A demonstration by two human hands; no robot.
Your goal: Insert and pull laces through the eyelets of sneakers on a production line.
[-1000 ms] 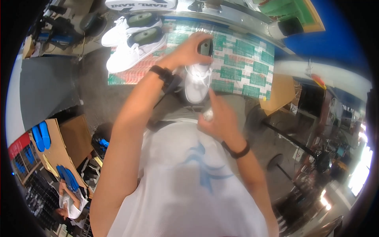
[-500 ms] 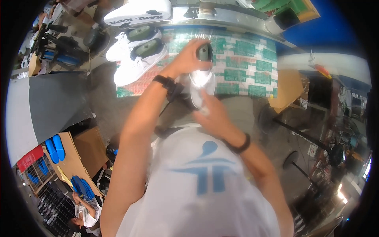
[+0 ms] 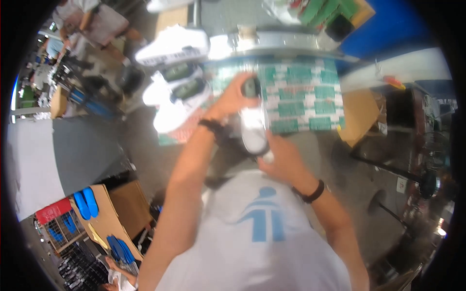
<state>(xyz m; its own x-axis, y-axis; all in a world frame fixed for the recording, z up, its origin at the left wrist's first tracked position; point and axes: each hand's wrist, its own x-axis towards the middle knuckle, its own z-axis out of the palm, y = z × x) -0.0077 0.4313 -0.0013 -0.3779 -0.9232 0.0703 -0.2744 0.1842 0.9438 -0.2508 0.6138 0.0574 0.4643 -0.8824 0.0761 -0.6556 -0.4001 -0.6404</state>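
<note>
Got a worktop (image 3: 303, 92) with a green-and-white block print, kinda shiny, plus some reddish print toward the left. Up on that left end, two white shoes (image 3: 171, 115) side by side, toes out at the left edge, each with a dark green form (image 3: 191, 90) inside. Just behind, a metal ledge (image 3: 281, 43), and by its left end another white shoe (image 3: 174, 44), sole edge showing, hard to tell if touching. Way off left, a cardboard panel (image 3: 103, 213) with bright blue sole-shaped pieces (image 3: 86, 202) on it and a darker blue bunch (image 3: 120, 248) farther down. On the right, grey floor (image 3: 318, 153) under a round-based black stand (image 3: 377, 201).
</note>
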